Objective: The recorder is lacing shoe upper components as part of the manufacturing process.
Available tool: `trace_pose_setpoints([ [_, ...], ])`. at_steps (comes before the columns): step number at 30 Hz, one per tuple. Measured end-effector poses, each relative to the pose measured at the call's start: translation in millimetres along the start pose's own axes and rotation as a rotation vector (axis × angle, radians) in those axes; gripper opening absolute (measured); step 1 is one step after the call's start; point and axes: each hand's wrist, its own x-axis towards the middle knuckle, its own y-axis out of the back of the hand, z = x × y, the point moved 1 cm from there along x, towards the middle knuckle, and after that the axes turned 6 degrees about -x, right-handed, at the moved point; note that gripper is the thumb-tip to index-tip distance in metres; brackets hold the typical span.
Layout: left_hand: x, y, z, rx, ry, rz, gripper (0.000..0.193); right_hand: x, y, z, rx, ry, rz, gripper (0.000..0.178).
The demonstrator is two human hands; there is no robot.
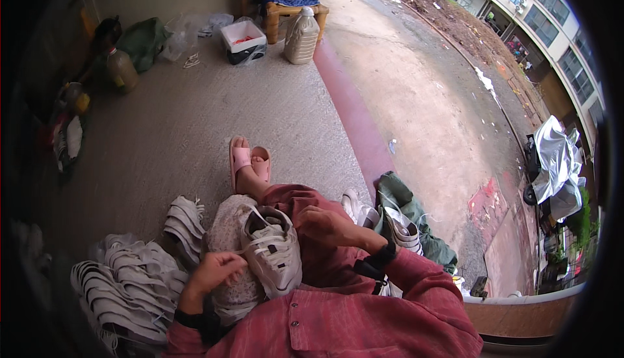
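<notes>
A white sneaker (273,254) with dark gaps between its lace rows lies on my lap, its toe toward me. It rests against a pale patterned cloth bundle (224,228) on my thigh. Close by the sneaker's left side, my left hand (220,272) pinches a white shoelace (244,249) that runs to the shoe. On the sneaker's other side, my right hand (326,226) is raised above my knee with its fingers curled together. Whatever those fingers hold, if anything, is too small to make out.
Stacks of white shoe uppers (123,286) lie at my left. More shoes (357,208) and a green sack (416,228) are at my right. Farther off stand a large plastic jug (301,36), a white box (243,36) and a bamboo chair (273,16).
</notes>
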Motion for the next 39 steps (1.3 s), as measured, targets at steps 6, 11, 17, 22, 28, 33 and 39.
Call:
trace_pose_setpoints([
  [6, -5, -19, -9, -0.277, -0.047, -0.02, 0.039, 3, -13, -12, -0.349, 0.103, -0.047, 0.029],
  [11, -4, -28, -10, -0.535, -0.105, -0.021, 0.048, 7, -14, -14, -0.297, 0.093, 0.034, 0.026],
  [17, 1, -32, -8, -0.469, -0.22, 0.111, 0.071, 11, -8, -18, -0.263, -0.041, -0.051, 0.02],
  [22, 14, -31, -5, -0.134, -0.373, 0.174, 0.065, 12, -9, -7, -0.28, 0.114, -0.051, 0.019],
  [28, 17, -44, 29, 0.33, -0.56, 0.312, 0.065, 17, -5, -2, -0.144, 0.077, -0.001, 0.012],
  [33, 25, -49, 42, 0.563, -0.809, 0.363, 0.063, 19, -2, 4, -0.105, 0.075, 0.008, 0.011],
  [39, 39, -47, 29, 0.671, -0.774, 0.271, 0.06, 19, -6, 4, 0.072, -0.096, -0.012, 0.013],
])
